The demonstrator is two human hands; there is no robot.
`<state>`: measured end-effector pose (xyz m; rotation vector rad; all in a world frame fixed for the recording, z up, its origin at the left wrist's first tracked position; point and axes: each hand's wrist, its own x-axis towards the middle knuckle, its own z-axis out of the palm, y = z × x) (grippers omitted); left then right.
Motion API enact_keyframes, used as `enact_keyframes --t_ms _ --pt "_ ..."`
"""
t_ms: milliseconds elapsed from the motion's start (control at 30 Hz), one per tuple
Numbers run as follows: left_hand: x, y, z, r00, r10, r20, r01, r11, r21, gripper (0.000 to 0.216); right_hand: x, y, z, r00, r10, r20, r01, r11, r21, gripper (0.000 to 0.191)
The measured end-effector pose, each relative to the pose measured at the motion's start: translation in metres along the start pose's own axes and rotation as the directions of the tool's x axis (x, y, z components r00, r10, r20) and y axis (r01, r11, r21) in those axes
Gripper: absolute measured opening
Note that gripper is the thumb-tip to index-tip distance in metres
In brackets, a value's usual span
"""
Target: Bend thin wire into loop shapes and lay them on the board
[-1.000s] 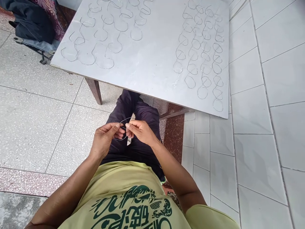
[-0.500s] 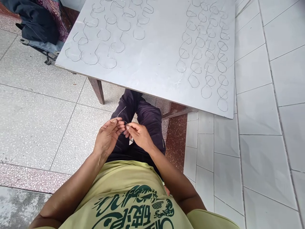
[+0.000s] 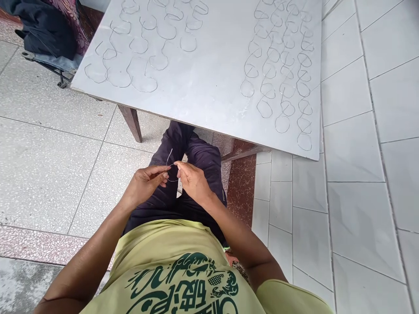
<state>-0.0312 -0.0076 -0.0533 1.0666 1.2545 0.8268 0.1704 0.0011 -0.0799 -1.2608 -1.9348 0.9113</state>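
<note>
**Left grip**: bare left hand, fingers curled inward and pressed against the thumb, pinching one side of the wire above the lap.

**Right grip**: bare right hand, thumb and forefinger pressed together, pinching the wire's other side; the hand faces the left grip, apparently to steady the wire from both sides.

**Held item:** thin silver wire loop, held between both grips, curved end hanging low and straight tail rising; the two-point hold seems to keep the springy wire from shifting.

**Beneath the hands:** dark navy trousers, knees bent, the lap lying directly under the work.

**Worn above:** yellow-green T-shirt with dark green print, at the bottom of the view.

**Ahead:** pale grey flat-topped worktop on dark wooden legs, set just beyond the knees.

**On the worktop:** curved silver wire pieces laid flat in two groups, spaced in rows, probably so they do not tangle.

**Floor:** speckled grey terrazzo tiles left, white glazed tiles right.

**Far left:** dark folded jacket on a low metal-framed seat, beside the worktop.
</note>
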Motion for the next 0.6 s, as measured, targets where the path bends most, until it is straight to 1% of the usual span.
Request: enact_keyframes --t_ms 100,200,267,333,400,500,600 --pt "0.001 -0.005 0.003 0.999 0.032 0.036 -0.034 0.999 0.038 0.037 0.003 -0.002 -0.003 0.997 -0.024 0.074 0.030 0.996 -0.081 0.035" --pt "0.002 -0.006 0.003 0.999 0.022 0.046 -0.024 0.999 0.036 0.036 0.004 -0.002 -0.009 0.985 -0.038 0.170 0.065 0.985 -0.159 0.034" --pt "0.004 -0.004 0.004 0.999 0.013 0.039 -0.012 1.000 -0.009 0.036 0.005 -0.001 -0.013 0.981 -0.049 0.189 0.086 0.978 -0.192 0.032" --pt "0.007 -0.001 0.005 0.999 0.013 0.039 -0.011 0.998 -0.058 0.036 0.007 0.000 -0.017 0.982 -0.056 0.182 0.094 0.973 -0.209 0.031" --pt "0.008 0.002 0.006 0.999 0.021 0.043 -0.018 0.997 -0.070 0.036 0.010 0.000 -0.019 0.980 -0.057 0.190 0.100 0.969 -0.227 0.031" --pt "0.009 0.001 0.006 0.998 0.048 0.045 -0.049 0.998 0.027 0.035 0.013 -0.003 -0.021 0.968 -0.056 0.244 0.122 0.957 -0.263 0.031" --pt "0.008 -0.003 0.003 0.995 0.085 0.051 -0.094 0.972 0.215 0.036 0.015 -0.007 -0.021 0.952 -0.051 0.303 0.144 0.945 -0.294 0.030"
